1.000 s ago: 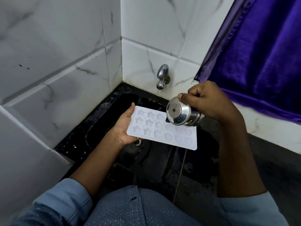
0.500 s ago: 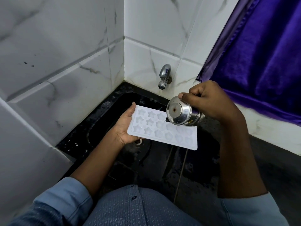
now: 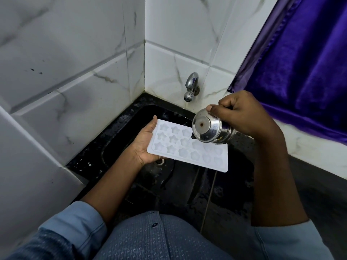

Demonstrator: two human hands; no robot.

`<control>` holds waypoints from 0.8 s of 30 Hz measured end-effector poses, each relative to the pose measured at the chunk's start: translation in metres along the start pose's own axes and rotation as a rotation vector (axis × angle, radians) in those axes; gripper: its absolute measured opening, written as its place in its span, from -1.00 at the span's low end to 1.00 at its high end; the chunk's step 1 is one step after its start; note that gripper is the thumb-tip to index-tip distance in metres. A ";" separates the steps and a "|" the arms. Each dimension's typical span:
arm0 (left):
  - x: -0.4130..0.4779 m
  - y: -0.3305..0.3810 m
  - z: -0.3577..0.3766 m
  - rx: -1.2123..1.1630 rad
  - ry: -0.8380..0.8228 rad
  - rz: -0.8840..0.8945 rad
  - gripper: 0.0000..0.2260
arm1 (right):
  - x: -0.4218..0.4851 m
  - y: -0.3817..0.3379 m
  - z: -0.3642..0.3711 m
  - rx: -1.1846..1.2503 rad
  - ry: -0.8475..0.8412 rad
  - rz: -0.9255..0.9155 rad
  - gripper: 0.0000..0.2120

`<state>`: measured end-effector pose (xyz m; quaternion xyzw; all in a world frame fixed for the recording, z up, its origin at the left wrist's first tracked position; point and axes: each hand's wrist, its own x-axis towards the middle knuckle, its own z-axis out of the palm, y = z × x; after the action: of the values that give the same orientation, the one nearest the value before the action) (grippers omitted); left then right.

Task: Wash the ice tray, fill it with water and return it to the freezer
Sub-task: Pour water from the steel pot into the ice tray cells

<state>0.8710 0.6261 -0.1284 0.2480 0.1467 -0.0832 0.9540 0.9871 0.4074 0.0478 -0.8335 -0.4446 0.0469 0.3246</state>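
Ice tray (image 3: pixel 187 149), white with star cells, is held about level over the black sink (image 3: pixel 120 139). Its long axis runs from the left hand (image 3: pixel 144 145) out to the lower right, and the far end is unsupported. The left hand grips the near short end, palm under, thumb on the edge. The right hand (image 3: pixel 242 113) is clamped round a steel vessel (image 3: pixel 210 130) tipped just above mid-tray, and a thin stream seems to fall. Filling looks part done. The pour likely has to travel along that axis. Tap (image 3: pixel 190 89) is behind.
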 end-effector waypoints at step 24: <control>0.009 -0.001 0.001 0.007 0.047 -0.025 -0.30 | 0.015 -0.010 0.010 0.022 -0.005 -0.024 -0.47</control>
<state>0.8799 0.6240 -0.1310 0.2515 0.1721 -0.0898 0.9482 0.9856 0.4279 0.0486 -0.8243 -0.4549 0.0499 0.3333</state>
